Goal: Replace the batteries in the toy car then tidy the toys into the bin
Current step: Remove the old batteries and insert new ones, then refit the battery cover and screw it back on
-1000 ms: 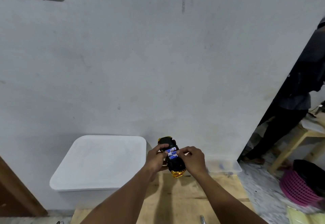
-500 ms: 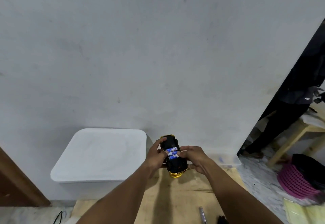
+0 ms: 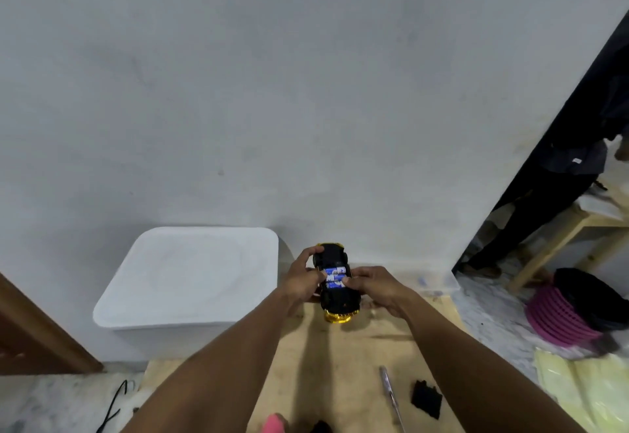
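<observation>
A black and gold toy car [image 3: 337, 300] is held upside down above the wooden table [image 3: 343, 357]. Its open underside shows blue batteries [image 3: 335, 276] lying side by side. My left hand [image 3: 302, 279] grips the car's left side, thumb near the batteries. My right hand [image 3: 372, 284] holds the right side, with fingertips pressing on the batteries. A white bin [image 3: 190, 283] with its lid on stands to the left against the wall. A small black cover piece [image 3: 426, 398] and a thin metal screwdriver [image 3: 391, 395] lie on the table near me.
A pink object [image 3: 274, 423] peeks in at the bottom edge. A black cable [image 3: 114, 405] lies on the floor at the left. To the right, a doorway shows a person's dark legs [image 3: 531, 214], a wooden stool [image 3: 571, 228], a pink basket [image 3: 561, 317] and yellow bags [image 3: 585, 388].
The view has tilted down, so the screwdriver, the black cover and the pink object now show. Both hands still hold the car, and my right fingers have shifted on the batteries.
</observation>
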{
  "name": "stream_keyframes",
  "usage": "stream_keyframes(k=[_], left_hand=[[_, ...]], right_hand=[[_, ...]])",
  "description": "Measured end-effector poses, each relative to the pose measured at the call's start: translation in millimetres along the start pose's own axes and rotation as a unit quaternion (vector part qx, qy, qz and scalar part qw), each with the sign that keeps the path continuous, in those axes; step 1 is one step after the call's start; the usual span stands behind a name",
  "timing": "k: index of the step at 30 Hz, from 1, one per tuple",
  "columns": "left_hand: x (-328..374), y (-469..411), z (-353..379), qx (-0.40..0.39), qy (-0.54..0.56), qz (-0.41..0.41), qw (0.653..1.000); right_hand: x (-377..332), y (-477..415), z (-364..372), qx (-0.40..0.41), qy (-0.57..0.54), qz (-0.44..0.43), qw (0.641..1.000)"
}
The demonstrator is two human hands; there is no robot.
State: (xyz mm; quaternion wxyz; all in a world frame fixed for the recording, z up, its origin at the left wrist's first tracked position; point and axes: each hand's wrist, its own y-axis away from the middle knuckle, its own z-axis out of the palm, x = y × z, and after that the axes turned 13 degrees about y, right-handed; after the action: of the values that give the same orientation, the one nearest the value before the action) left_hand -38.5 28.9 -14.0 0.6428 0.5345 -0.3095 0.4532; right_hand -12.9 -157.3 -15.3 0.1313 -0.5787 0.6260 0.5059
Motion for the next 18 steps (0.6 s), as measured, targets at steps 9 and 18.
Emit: stream_keyframes(k=[9, 18], left_hand=[[-41.0, -10.1, 13.8, -0.004, -0.024, -0.053, 0.998], [-79.9, -9.8, 53.5, -0.022, -0.081, -0.091, 0.992]], right_hand=[[136.8, 14.2, -41.9, 0.165, 0.091, 0.100, 0.977], [242.1, 44.3, -32.5, 0.080, 0.247, 0.163, 0.952]])
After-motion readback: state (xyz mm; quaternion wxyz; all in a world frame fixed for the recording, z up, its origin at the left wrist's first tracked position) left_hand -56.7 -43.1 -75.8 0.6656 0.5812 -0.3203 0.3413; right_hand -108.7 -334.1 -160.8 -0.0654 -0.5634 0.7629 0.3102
